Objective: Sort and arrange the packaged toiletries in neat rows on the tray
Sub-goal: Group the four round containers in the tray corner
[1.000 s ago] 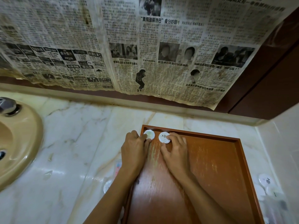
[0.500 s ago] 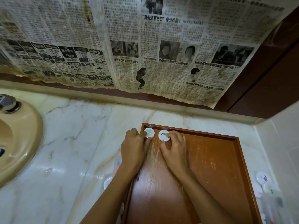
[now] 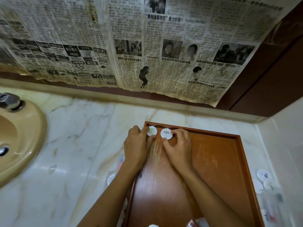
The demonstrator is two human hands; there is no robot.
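Tray [image 3: 229, 161] on worktop [image 3: 82, 145], near right rear corner. L hand [image 3: 136, 145] pinching round packet [image 3: 152, 131] at tray's far-left corner; R hand [image 3: 177, 148] pinching second round packet [image 3: 166, 133] just beside.

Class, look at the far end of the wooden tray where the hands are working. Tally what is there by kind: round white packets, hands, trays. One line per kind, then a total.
Round white packets: 2, the left packet and the right packet
Hands: 2, the left hand and the right hand
Wooden tray: 1
Total: 5
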